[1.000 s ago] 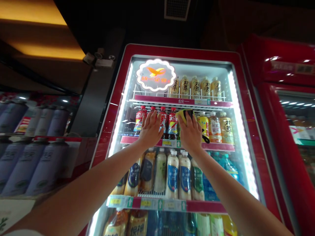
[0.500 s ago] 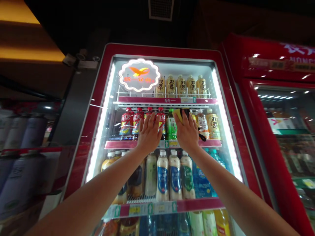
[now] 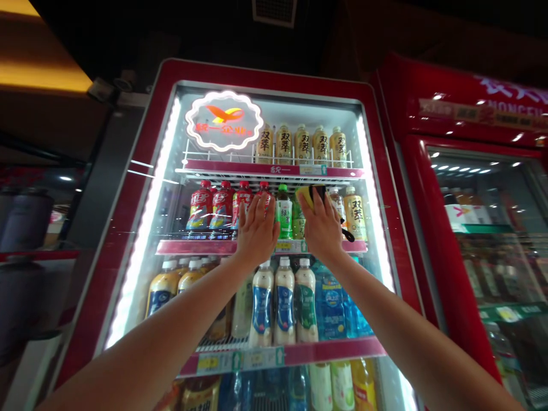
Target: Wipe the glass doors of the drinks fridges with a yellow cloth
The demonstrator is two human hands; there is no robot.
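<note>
My left hand (image 3: 258, 231) rests flat with fingers spread against the glass door (image 3: 205, 211) of a red-framed drinks fridge (image 3: 265, 74). My right hand (image 3: 321, 220) presses a yellow and black cleaning sponge (image 3: 309, 197) to the same glass, and a black strap (image 3: 347, 234) dangles below it. Both hands are at the height of the shelf holding red-labelled bottles (image 3: 212, 206) and a green-labelled bottle (image 3: 283, 212). Milky drink bottles (image 3: 274, 308) stand on the shelf below, partly hidden by my forearms.
A second red fridge (image 3: 462, 114) stands close on the right. Dim stacked canisters (image 3: 25, 222) sit at the far left. A metal bracket (image 3: 107, 91) is fixed to the dark pillar beside the fridge, and a ceiling vent (image 3: 274, 10) is above.
The view has swung, so the fridge sits further left and slightly higher in the picture. Both hands stay on the glass, and the right hand keeps the sponge.
</note>
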